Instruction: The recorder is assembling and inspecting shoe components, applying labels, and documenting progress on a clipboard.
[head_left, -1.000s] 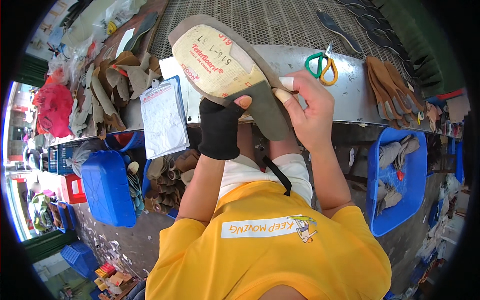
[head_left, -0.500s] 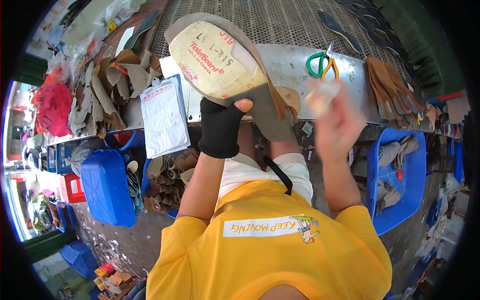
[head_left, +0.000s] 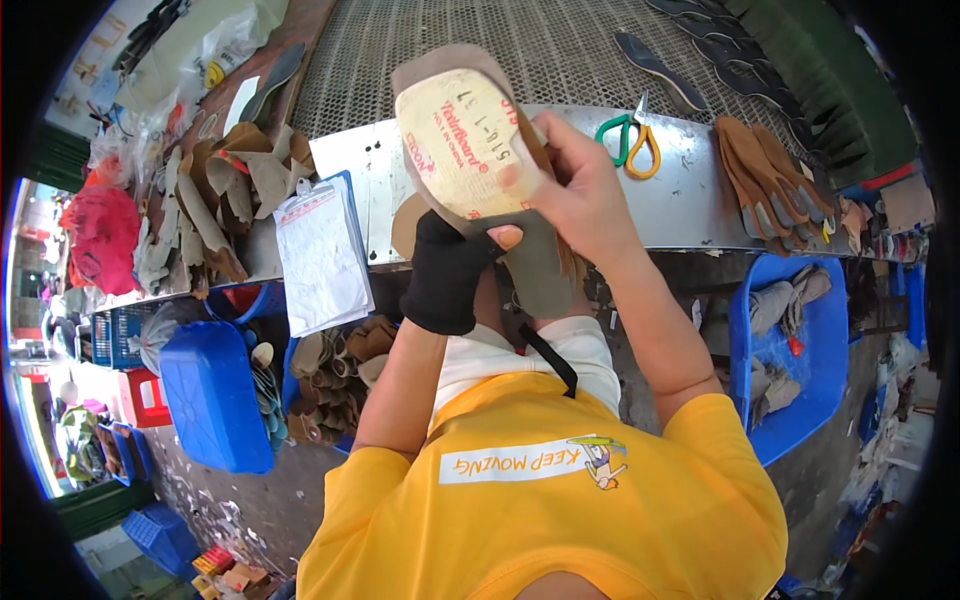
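A shoe insole (head_left: pixel 455 150) with a cream printed board face and a grey-brown layer around its edge is held up in front of me, over the table's near edge. My left hand (head_left: pixel 446 270), in a black fingerless glove, is closed around its narrow middle with the thumb on the face. At the insole's upper right edge, my right hand (head_left: pixel 592 195) is pinching it between thumb and fingers. The fingers behind the insole are hidden. Scissors (head_left: pixel 638 122) with one green and one orange handle lie on the metal table just beyond my right hand.
A clipboard (head_left: pixel 322 250) with papers overhangs the table edge, beside suede-like pieces (head_left: pixel 215 190). Brown insoles (head_left: pixel 750 180) are stacked at the right. Dark insoles (head_left: pixel 660 70) rest on a mesh surface (head_left: pixel 480 30). Blue bins stand below at left (head_left: pixel 210 390) and right (head_left: pixel 741 350).
My right hand has come in from the right, where it was blurred with something pale at its fingers, and grips the insole's edge. The insole has shifted right and tilted more upright.
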